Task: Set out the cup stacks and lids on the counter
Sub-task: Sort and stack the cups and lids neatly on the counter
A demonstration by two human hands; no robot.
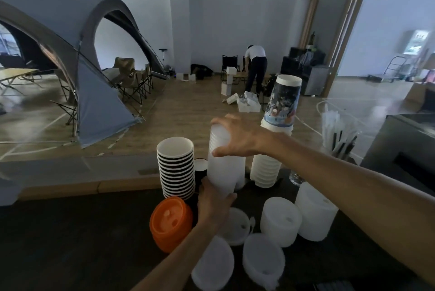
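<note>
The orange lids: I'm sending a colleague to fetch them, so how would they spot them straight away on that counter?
On the dark counter, look at the cluster of cup stacks and lid stacks in the middle. The orange lids sit at its left edge, just in front of the stack of black-banded paper cups and beside the left forearm. Every other lid stack there is white or translucent; this one alone is bright orange.

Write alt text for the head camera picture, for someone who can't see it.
Both hands grip a stack of translucent white cups above a dark counter: right hand at its top, left hand at its base. Orange lids, white lid stacks and other cup stacks surround it.
</note>
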